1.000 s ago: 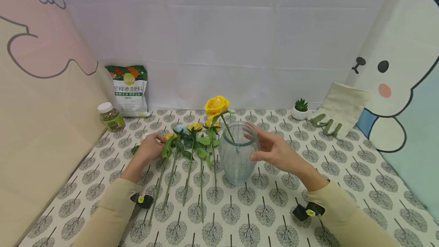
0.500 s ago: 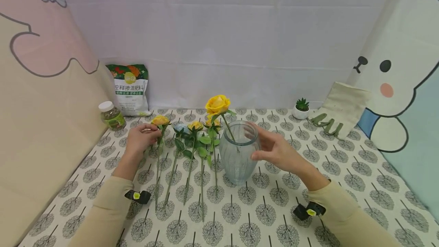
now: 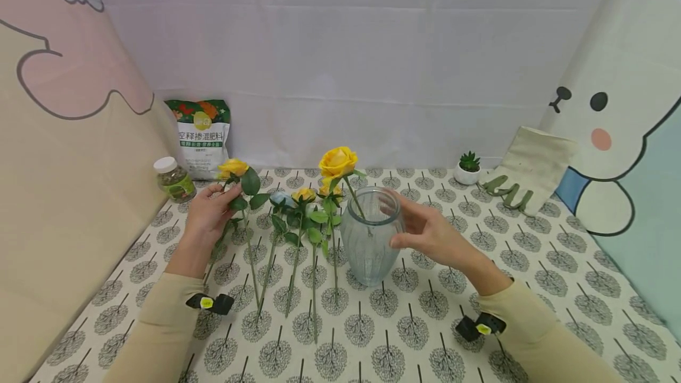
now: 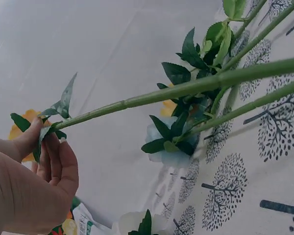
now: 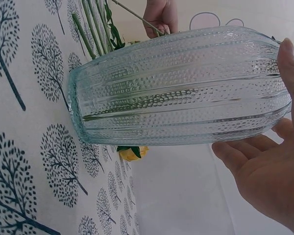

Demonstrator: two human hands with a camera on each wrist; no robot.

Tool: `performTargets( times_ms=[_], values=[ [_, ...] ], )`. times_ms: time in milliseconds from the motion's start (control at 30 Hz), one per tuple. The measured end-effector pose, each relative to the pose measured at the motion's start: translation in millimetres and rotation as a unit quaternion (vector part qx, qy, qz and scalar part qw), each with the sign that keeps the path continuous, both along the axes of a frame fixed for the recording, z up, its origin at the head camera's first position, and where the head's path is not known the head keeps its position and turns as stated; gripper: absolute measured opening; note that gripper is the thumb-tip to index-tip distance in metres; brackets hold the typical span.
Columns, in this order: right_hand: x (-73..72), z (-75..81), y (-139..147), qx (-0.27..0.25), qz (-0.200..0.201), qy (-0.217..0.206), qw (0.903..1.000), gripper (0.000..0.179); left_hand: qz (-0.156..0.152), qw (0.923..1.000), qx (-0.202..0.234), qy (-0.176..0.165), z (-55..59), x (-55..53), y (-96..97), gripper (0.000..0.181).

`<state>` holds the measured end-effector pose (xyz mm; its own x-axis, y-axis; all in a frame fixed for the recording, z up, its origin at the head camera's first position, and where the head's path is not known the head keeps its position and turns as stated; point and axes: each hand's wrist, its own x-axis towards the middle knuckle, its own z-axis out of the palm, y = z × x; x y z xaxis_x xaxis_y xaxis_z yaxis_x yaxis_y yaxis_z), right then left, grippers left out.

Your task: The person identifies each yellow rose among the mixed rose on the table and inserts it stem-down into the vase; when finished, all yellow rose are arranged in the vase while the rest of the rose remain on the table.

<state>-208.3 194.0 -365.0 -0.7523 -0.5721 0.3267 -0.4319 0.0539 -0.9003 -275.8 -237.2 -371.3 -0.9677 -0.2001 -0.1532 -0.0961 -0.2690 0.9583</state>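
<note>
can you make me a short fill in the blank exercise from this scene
The left hand pinches a green-stemmed rose whose bloom is ____.
The clear, ribbed glass vase is gripped by the person's ____.
The small, spiky green succulent stands in a round pot coloured ____.
Missing words: yellow; right hand; white.

The left arm (image 3: 151, 333) and right arm (image 3: 542, 327) slanted forward and inward. The left hand (image 3: 204, 211) pinched, thumb (image 4: 31, 135) against fingers; the right hand (image 3: 436, 238) held a wide curve, its thumb (image 5: 289, 63) nearer the body.
</note>
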Motion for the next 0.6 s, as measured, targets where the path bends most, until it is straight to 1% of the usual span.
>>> performTargets(
  times_ms=[33, 100, 200, 300, 433, 533, 600],
  values=[
    [0.0, -0.2, 0.0, 0.000, -0.001, 0.000, 1.0000, 0.087, -0.009, 0.9997, 0.022, 0.005, 1.8, 1.1, -0.3, 0.031],
    [0.1, -0.4, -0.1, 0.000, -0.001, 0.000, 1.0000, 0.088, -0.031, 0.9976, 0.061, 0.013, 5.0, 3.5, -1.0, 0.021],
    [0.5, -0.5, -0.2, 0.000, -0.001, 0.001, 1.0000, 0.088, -0.064, 0.9919, 0.108, 0.017, 9.0, 7.5, -1.8, 0.007],
    [0.8, -0.1, -0.3, 0.001, -0.002, 0.002, 1.0000, 0.088, -0.082, 0.9851, 0.150, 0.015, 11.2, 8.8, -2.4, 0.013],
    [0.7, 0.1, -0.5, 0.001, -0.001, 0.003, 1.0000, 0.088, -0.118, 0.9715, 0.205, 0.018, 13.0, 8.1, -4.1, 0.017],
    [0.2, 0.1, -0.5, -0.002, 0.001, -0.001, 1.0000, 0.088, -0.148, 0.9575, 0.246, 0.022, 14.4, 7.0, -4.8, 0.018],
    [0.0, 0.3, -0.5, -0.004, 0.001, -0.003, 1.0000, 0.088, -0.161, 0.9484, 0.273, 0.020, 15.2, 6.1, -5.0, 0.017]
  ],
)
